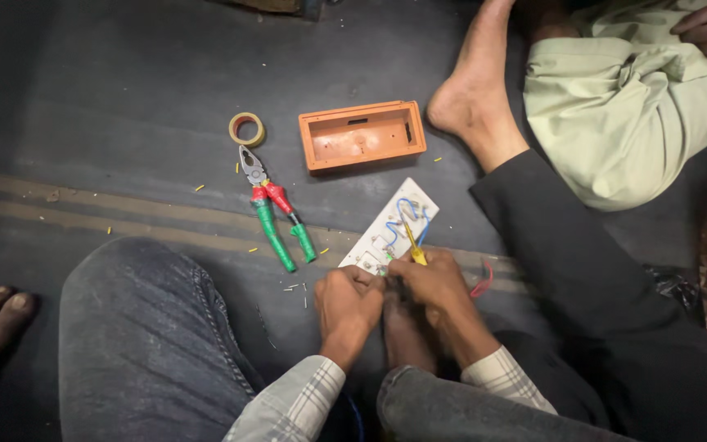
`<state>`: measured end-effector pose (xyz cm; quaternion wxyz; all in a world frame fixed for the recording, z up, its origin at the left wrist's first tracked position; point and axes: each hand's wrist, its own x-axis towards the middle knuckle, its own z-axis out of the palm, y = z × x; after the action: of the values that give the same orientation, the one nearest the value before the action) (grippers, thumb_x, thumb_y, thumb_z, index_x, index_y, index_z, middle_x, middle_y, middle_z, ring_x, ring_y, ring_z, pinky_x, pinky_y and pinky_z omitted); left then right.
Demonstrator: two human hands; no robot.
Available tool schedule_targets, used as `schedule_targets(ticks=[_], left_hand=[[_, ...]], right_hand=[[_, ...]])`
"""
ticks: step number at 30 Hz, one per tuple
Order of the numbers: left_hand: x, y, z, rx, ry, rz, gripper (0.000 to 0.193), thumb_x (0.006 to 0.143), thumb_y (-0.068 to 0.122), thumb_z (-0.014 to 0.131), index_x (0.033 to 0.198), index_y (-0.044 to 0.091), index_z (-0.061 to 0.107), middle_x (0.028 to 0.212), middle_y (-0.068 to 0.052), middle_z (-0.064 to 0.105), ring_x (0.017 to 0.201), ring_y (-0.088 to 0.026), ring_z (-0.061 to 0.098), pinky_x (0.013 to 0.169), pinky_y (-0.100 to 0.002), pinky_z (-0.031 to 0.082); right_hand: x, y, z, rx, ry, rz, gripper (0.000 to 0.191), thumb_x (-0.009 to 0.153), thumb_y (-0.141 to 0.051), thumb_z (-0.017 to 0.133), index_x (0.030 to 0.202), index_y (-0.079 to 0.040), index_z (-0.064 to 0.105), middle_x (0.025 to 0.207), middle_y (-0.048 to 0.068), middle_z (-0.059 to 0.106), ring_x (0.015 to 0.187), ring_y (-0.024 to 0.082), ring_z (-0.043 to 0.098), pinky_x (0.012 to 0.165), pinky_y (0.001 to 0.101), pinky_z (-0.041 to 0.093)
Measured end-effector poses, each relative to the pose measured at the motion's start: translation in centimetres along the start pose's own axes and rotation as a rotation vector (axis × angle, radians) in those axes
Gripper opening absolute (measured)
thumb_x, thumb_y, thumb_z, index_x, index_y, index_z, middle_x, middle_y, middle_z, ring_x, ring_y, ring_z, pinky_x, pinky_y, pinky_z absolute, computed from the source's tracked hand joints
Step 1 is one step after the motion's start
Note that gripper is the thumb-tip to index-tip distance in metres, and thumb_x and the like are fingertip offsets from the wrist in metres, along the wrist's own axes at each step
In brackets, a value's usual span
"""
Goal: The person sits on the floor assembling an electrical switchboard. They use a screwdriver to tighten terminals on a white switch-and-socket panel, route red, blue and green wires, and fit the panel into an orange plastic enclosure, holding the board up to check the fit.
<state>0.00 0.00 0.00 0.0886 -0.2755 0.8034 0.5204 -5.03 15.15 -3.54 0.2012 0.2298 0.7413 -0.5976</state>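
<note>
I sat on the dark floor with my knees up, in jeans, and both hands met over a white switch plate lying face down in front of me. My left hand was curled shut, pinching the near end of the plate where small wire ends stuck out; exactly what lay between my fingertips I could not tell. My right hand was closed around a yellow-handled screwdriver, its shaft angled up across the back of the plate, among blue wires looped there. A red wire curled out just beside my right wrist.

To the left of the plate, well clear of my hands, lay pliers with red and green grips, jaws pointing away from me. Just beyond their tip sat a small roll of tape. An orange plastic box, open side up, rested on the floor beyond the plate, near it but apart. Bits of cut wire insulation were scattered on the floor around the pliers.

Another person sat to my right: a bare foot beside the orange box, a dark trouser leg alongside the plate, and a pale green garment above it.
</note>
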Motion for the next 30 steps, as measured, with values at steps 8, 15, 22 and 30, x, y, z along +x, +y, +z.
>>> schedule_targets(ticks=[8,15,22,30], left_hand=[[-0.5,2.1,-2.3,0.121,-0.114,-0.011,0.027,0.076,0.03,0.085,0.08,0.005,0.076,0.076,-0.016,0.075,0.076,-0.031,0.076,0.073,-0.043,0.059],[1.3,2.5,-3.8,0.214,0.252,0.65,0.035,0.062,0.01,0.086,0.09,-0.002,0.071,0.08,-0.019,0.071,0.071,-0.045,0.067,0.059,-0.049,0.051],[3.3,1.5,-2.4,-0.156,-0.147,-0.099,0.016,0.079,0.002,0.082,0.085,-0.007,0.071,0.071,-0.014,0.076,0.057,-0.019,0.072,0.049,-0.032,0.056],[3.5,0.2,-2.6,-0.406,-0.214,-0.232,0.014,0.077,-0.006,0.082,0.085,-0.01,0.071,0.074,-0.017,0.075,0.058,-0.02,0.073,0.051,-0.03,0.062]], right_hand=[[-1.7,-1.1,0.2,0.098,0.09,0.007,0.009,0.074,-0.002,0.078,0.073,0.0,0.069,0.064,0.004,0.064,0.05,0.01,0.051,0.044,0.0273,0.033],[-2.5,-1.4,0.1,0.146,0.148,-0.061,0.007,0.075,-0.001,0.078,0.075,0.002,0.072,0.068,0.003,0.068,0.057,0.011,0.058,0.049,0.0271,0.042],[-3.1,-1.2,0.7,0.11,0.294,-0.174,0.009,0.075,-0.003,0.08,0.078,0.004,0.076,0.074,0.006,0.075,0.065,0.011,0.065,0.059,0.0263,0.05],[-4.0,-0.3,1.9,0.073,0.371,-0.266,0.01,0.077,-0.007,0.081,0.08,0.001,0.077,0.073,0.003,0.075,0.066,0.008,0.065,0.061,0.0257,0.051]])
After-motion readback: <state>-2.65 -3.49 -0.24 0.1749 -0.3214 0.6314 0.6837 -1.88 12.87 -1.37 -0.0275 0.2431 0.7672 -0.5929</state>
